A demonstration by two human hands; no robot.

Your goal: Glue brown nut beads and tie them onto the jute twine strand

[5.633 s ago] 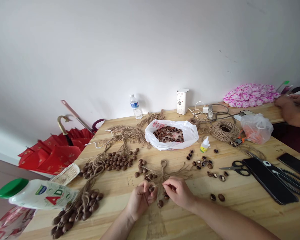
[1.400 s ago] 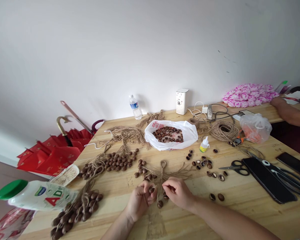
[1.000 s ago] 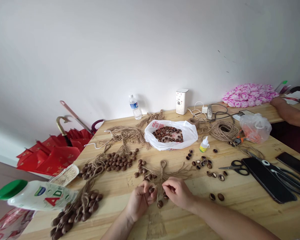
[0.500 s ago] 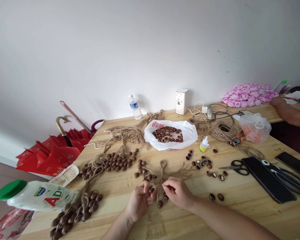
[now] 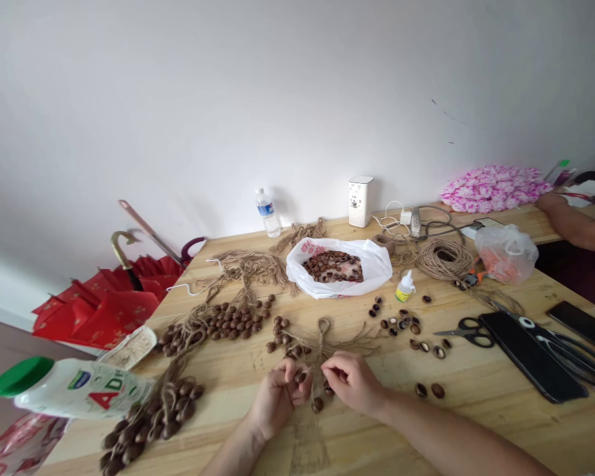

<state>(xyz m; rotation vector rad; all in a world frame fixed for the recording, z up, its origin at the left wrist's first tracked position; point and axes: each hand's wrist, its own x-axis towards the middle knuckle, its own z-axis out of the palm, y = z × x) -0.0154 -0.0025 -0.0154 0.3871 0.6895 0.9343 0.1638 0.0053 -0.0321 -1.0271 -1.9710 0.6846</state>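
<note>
Holding a brown nut (image 5: 301, 377) in the left hand (image 5: 277, 391). Closed to a pinch with the right hand (image 5: 353, 382) near the looped cord (image 5: 322, 336); cannot tell on what.

Nut shell (image 5: 300, 377) between left fingers (image 5: 288, 369) partly covered. Tips of right fingers (image 5: 336, 363) turned away, grip unclear; second shell (image 5: 328, 389) beneath them half hidden. Far right of fingers, co-worker's arm (image 5: 578, 223) cut off.
</note>
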